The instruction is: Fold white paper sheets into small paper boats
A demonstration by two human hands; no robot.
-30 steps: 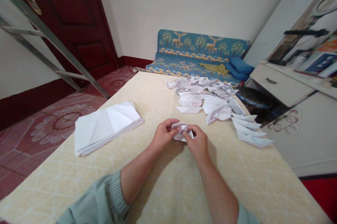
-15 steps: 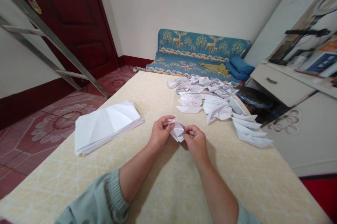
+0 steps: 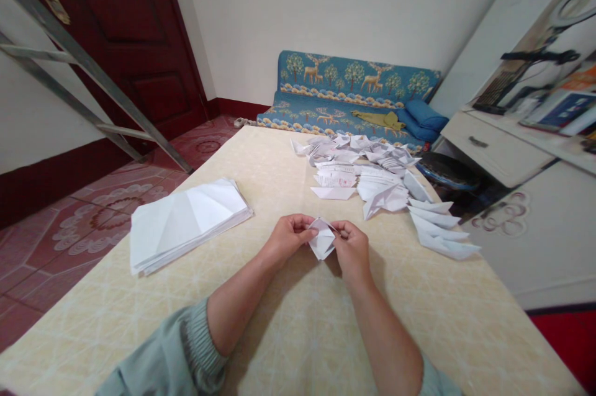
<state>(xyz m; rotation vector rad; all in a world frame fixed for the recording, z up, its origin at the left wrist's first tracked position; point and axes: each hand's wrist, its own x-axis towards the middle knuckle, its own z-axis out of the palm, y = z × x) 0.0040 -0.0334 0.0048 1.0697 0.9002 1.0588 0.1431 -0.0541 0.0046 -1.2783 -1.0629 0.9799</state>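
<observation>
My left hand (image 3: 288, 239) and my right hand (image 3: 352, 250) pinch a small folded white paper (image 3: 321, 241) between their fingertips, just above the cream table (image 3: 274, 163). Its point faces me. To the left lies a thick stack of folded white sheets (image 3: 186, 225), out of reach of neither hand's fingers but apart from both. Ahead and to the right is a heap of folded paper pieces (image 3: 363, 175), some with printing. Several long folded paper shapes (image 3: 440, 228) lie in a row along the right edge.
A stepladder (image 3: 79, 61) leans in front of a dark red door (image 3: 107, 30) at the left. Beyond the table stands a blue patterned sofa (image 3: 354, 92). A dark round stool (image 3: 447, 171) and a cream drawer unit (image 3: 496, 148) stand at the right.
The small paper has turned and spread into a triangle with its point toward me. My fingers have shifted to its upper corners.
</observation>
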